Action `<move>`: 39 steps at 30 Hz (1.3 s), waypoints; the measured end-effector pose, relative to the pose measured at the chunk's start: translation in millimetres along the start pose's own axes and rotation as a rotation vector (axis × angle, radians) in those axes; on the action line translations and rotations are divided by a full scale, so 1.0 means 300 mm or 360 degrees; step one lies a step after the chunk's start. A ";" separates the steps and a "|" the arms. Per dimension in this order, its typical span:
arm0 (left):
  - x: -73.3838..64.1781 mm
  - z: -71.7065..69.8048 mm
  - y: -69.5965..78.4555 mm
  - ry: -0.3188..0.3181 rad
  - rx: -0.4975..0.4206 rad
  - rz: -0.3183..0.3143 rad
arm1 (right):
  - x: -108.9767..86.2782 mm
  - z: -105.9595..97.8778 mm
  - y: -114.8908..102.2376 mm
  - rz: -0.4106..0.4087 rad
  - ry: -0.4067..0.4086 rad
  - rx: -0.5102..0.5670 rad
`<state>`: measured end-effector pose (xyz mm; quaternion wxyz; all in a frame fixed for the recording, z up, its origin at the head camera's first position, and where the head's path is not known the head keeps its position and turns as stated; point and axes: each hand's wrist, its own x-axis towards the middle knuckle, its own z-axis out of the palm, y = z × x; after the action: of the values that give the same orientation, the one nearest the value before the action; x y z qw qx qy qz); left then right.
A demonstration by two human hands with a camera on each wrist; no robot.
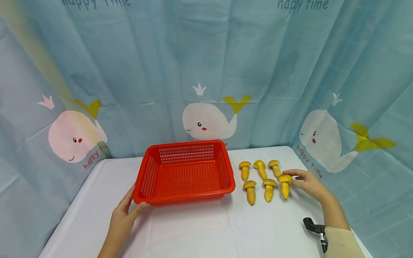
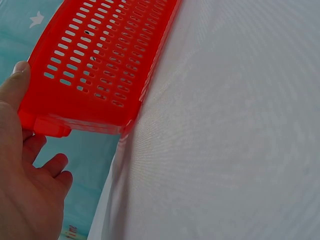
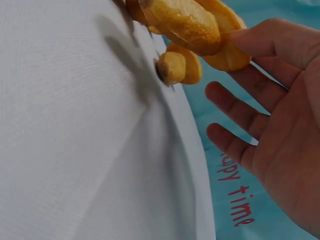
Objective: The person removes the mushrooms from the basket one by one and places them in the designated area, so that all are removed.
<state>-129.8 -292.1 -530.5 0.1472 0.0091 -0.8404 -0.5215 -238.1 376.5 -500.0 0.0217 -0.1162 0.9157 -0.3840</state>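
Observation:
A red plastic basket [image 1: 190, 197] with slotted walls stands on the white table, its inside bare. My left hand [image 1: 124, 216] grips its near left corner, thumb on the near side and fingers along the left side; in the left wrist view the thumb [image 2: 17, 77] lies against the rim. Right of the basket are several yellow toy mushrooms in two rows. My right hand [image 1: 306, 182] pinches the rightmost near mushroom [image 1: 285, 187] by its cap, between thumb and fingers. In the right wrist view this mushroom [image 3: 192, 27] appears raised off the cloth, its stem toward the camera.
The other mushrooms include one at the near left [image 1: 250, 193] and one at the far right [image 1: 275, 168]. A black device [image 1: 314, 227] is strapped at the right wrist. A blue whale-print curtain [image 1: 155, 82] hangs behind and beside the white tabletop [image 1: 193, 233].

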 end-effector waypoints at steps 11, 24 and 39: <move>0.002 -0.002 0.012 -0.0005 0.0081 -0.0065 | 0.012 0.017 0.037 0.0100 -0.0047 0.0068; -0.002 -0.003 0.019 -0.0003 0.0100 -0.0082 | 0.015 0.032 0.050 0.0114 -0.0072 0.0133; -0.002 -0.007 0.027 -0.0015 0.0113 -0.0081 | 0.020 0.042 0.058 0.0192 -0.0111 0.0181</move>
<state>-127.5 -290.1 -522.6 0.1296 0.0333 -0.8585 -0.4950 -245.7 378.2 -520.8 0.0834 -0.0727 0.8965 -0.4290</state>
